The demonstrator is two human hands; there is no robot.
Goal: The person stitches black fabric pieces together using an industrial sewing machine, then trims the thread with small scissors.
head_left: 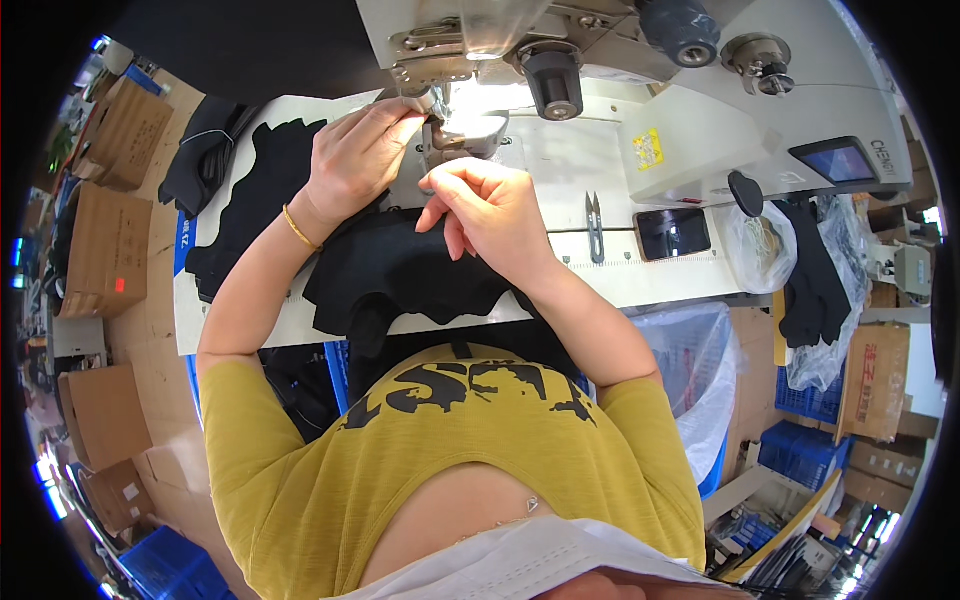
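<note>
A white sewing machine (690,140) stands before me, its lamp bright over the needle area. My left hand (360,160) is raised beside the metal parts under the machine head, thumb and fingers pinched together. What its fingertips hold, if anything, is too small to make out. To its right, my right hand (490,212) hovers over a piece of black fabric (400,265), fingers loosely bent and apart, with nothing visible in them. This fabric lies on the white table and hangs over its front edge. Another black fabric piece (255,195) lies to the left.
Thread snips (595,228) and a phone (673,234) lie right of my hands. Farther right is a clear plastic bag (762,250). Folded black fabric (205,155) rests at the far left. Cardboard boxes (105,250) stand on the floor; a lined blue bin (690,360) is below the table.
</note>
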